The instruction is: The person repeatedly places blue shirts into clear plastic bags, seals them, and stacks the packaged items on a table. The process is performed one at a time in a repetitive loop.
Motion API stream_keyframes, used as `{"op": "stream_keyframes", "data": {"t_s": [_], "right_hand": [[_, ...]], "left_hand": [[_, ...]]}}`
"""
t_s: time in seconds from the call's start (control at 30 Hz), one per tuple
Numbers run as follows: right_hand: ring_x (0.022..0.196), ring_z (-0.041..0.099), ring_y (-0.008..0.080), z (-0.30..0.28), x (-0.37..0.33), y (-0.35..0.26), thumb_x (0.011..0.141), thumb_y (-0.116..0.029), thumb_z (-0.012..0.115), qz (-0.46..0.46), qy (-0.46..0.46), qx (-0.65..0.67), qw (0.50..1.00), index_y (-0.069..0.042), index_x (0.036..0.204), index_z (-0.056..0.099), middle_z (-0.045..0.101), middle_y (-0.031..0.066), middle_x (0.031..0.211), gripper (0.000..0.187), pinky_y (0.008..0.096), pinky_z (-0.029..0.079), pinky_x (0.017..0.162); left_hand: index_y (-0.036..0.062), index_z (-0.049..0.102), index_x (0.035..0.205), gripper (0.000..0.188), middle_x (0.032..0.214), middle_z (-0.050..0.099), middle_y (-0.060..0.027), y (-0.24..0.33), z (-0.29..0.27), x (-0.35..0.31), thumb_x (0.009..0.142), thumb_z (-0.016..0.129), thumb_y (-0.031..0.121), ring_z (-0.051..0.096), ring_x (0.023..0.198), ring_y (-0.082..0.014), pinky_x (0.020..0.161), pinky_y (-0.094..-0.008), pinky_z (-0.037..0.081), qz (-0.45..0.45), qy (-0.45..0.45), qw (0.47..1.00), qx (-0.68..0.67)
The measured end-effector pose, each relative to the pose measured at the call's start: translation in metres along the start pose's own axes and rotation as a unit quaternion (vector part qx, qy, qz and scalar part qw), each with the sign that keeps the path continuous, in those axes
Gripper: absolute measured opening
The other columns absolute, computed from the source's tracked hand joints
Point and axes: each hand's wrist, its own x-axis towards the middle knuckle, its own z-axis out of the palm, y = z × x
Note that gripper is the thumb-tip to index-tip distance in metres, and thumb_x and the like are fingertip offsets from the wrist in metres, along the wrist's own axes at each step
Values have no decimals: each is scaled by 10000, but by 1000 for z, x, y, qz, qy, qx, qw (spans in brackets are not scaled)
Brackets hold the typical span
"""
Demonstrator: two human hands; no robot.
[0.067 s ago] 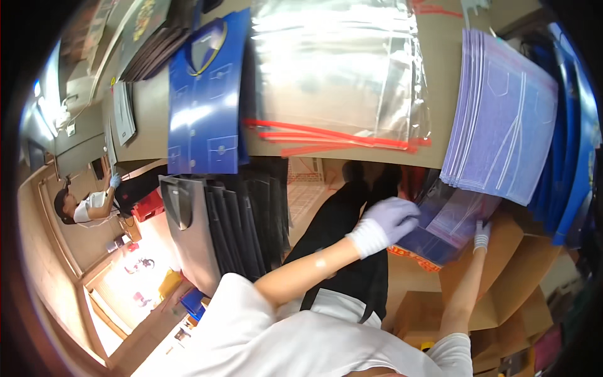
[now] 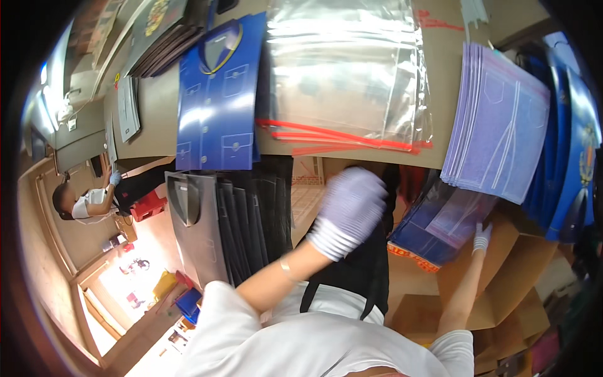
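Observation:
My left hand (image 2: 352, 204), in a white-lavender glove with a striped cuff, is in the air over my lap, to the left of a plastic-wrapped pack (image 2: 433, 223). Motion smears its fingers, and I make out nothing in it. My gloved right hand (image 2: 482, 239) grips the right edge of that pack, its fingers partly hidden. Jeans-like prints in blue and lilac show through the pack's clear film, with an orange-red printed strip along its lower edge. Just above hangs a stack of lilac jeans-print bags (image 2: 499, 125) over the table edge.
Clear plastic bags (image 2: 345, 81) with red closures lie on the table (image 2: 440, 81). Blue shirt-print bags (image 2: 220, 107) and black bags (image 2: 201, 226) are at the left. Blue bags (image 2: 568, 144) hang at the far right, above an open carton (image 2: 496, 283). Another person (image 2: 94, 201) works far left.
My left hand has moved left and slightly up, away from the wrapped pack. My right hand stays at the pack's edge. The whole view has shifted slightly.

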Motion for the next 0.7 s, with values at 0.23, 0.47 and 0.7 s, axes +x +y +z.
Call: {"op": "stream_keyframes", "data": {"t_s": [0.23, 0.47, 0.7], "right_hand": [[979, 577, 321, -66, -155, -222, 763, -108, 547, -250, -25, 171, 953, -27, 1072, 577, 602, 192, 1043, 320, 355, 440, 870], [1067, 523, 319, -147, -368, -458, 718, -253, 658, -520, -192, 260, 791, -36, 1245, 438, 546, 161, 1165, 611, 370, 419, 908], [1088, 483, 268, -121, -334, -492, 848, -289, 509, -547, -45, 214, 808, -27, 1210, 424, 510, 159, 1170, 455, 341, 406, 882]], "left_hand": [[76, 543, 1069, 419, 1107, 510, -121, -91, -159, -13, 679, 661, 177, 516, 1015, -295, 815, -402, 463, -357, -110, 822, 430], [35, 601, 937, 170, 785, 568, -134, 23, -247, 30, 782, 559, 91, 594, 697, -292, 629, -360, 485, -49, 242, 936, 252], [-7, 605, 974, 239, 800, 609, -132, 137, -211, 36, 736, 600, -6, 625, 713, -208, 666, -280, 491, 113, 153, 960, -204]]}}
